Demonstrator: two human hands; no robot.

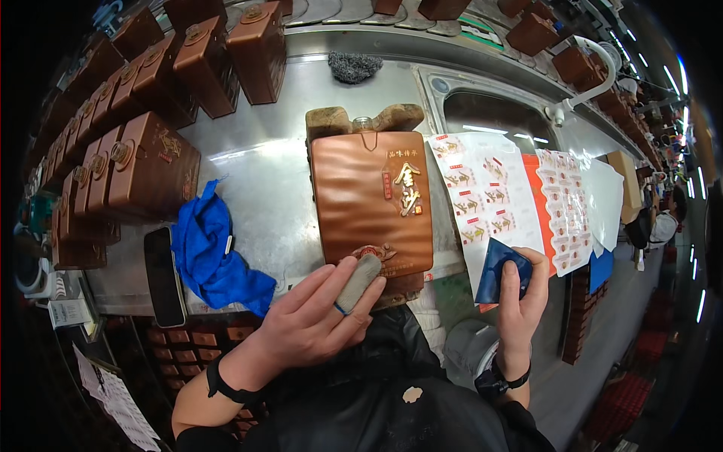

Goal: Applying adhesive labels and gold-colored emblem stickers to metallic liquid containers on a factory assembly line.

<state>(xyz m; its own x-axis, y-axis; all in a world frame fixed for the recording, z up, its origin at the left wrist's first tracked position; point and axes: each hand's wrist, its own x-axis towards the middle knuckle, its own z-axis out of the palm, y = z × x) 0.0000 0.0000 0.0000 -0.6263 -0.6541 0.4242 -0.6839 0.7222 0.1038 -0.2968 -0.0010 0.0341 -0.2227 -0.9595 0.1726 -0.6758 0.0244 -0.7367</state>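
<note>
The brown bottle (350,196) lay flat in the middle of the tabletop (260,162), its neck toward the far side, between two worn wooden rests (403,117). The left hand (312,316) reached over its near end, fingers close together, beside a small red-and-gold emblem (369,250). A grey cover (358,280) with a blue edge ran along those fingers; I could not tell whether it was worn or pinched. The right hand (523,301) was off the bottle, near the tabletop's right end, with its thumb and fingers pinching a flat blue card (495,265). The card overlapped the near part of a white sticker sheet (478,184); an orange sheet (536,207) and a second sticker sheet (566,215) lay farther right. A crumpled blue cloth (211,260) lay left of the bottle, just beside a dark phone (163,279). More brown bottles (154,169) stood at the far left, and a dark scouring pad (354,67) lay beyond the rests.
</note>
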